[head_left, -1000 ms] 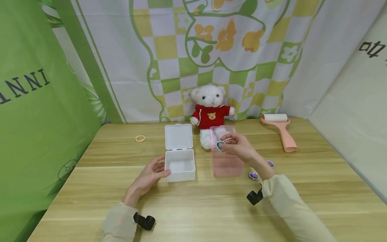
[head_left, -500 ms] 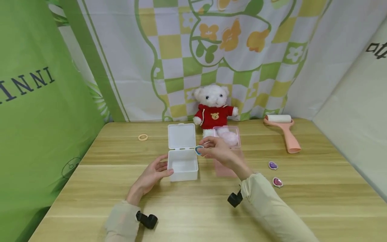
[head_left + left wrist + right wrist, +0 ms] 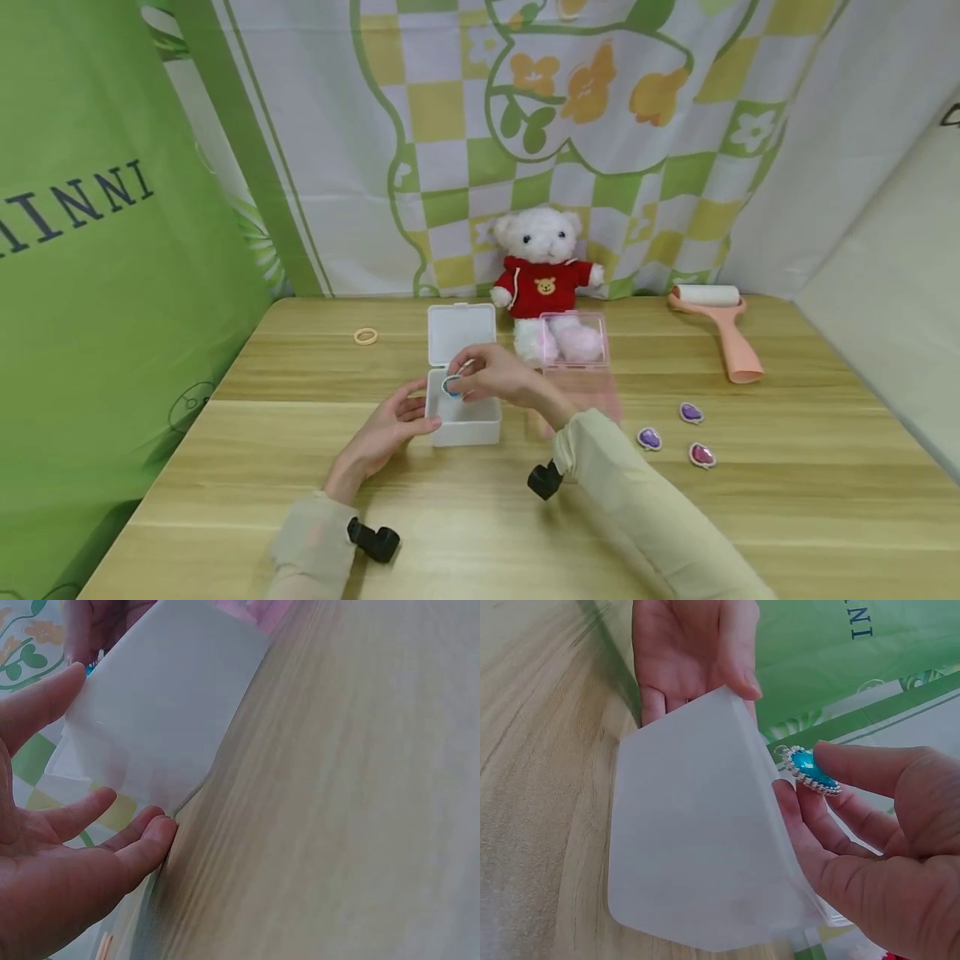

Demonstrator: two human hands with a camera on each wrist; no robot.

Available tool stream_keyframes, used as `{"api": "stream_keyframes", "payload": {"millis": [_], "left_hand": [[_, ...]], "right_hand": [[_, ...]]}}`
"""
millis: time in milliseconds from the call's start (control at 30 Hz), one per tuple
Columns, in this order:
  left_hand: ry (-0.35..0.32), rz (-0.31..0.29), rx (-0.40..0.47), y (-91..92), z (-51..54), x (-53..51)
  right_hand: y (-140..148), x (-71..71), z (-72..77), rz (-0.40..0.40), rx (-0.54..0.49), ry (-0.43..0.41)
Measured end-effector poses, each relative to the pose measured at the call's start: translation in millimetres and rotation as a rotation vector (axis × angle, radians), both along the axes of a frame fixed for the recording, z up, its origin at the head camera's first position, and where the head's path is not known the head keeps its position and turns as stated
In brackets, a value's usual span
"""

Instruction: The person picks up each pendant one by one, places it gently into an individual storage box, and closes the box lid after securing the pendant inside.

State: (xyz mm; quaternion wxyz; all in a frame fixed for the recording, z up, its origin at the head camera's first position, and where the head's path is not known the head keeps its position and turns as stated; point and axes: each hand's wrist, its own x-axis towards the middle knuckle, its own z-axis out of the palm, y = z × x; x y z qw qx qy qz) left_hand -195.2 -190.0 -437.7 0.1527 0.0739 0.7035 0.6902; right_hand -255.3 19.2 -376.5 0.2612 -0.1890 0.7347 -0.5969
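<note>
A blue gem charm [image 3: 452,386] with a beaded silver rim and a small loop is pinched by my right hand [image 3: 498,375], just above the mouth of the white plastic box [image 3: 465,433]. The right wrist view shows the charm [image 3: 810,771] between thumb and fingers, beside the box's top rim. My left hand [image 3: 386,429] grips the box at its left side. Its thumb lies at the front rim, and its other fingers touch the side wall low down in the left wrist view. The box's lid [image 3: 462,335] stands raised at the back. My right hand hides part of the box's inside.
A pink clear box [image 3: 592,396] with its lid raised stands to the right, partly behind my right forearm. Two purple charms [image 3: 649,439] and a magenta charm [image 3: 702,455] lie beyond it. A teddy bear [image 3: 542,279], a lint roller [image 3: 731,342] and a beige ring [image 3: 366,336] sit farther back.
My right hand has carried the blue gem charm leftward from in front of the pink box to over the white box. My left hand keeps its hold. The head view has shifted slightly.
</note>
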Motion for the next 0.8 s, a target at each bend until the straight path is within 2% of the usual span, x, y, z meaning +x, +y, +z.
{"api": "stream_keyframes", "payload": {"millis": [267,433,667,800], "left_hand": [[-0.003,0.002,-0.01,-1.0,1.0,0.3],[-0.007,0.006,-0.006,-0.5,2.7,0.1],[-0.001,-0.001,-0.004,-1.6,3.6,0.6],[-0.005,-0.007,-0.009,-1.6,2.6,0.5]], "right_hand": [[-12.9,-8.2,-4.6,0.099,0.141,-0.005],[-17.8,-5.5,-2.6,0.098,0.231,0.03],[-26.6,0.2,2.9,0.089,0.44,0.128],[-29.9,1.0,1.0,0.096,0.533,0.176]]}}
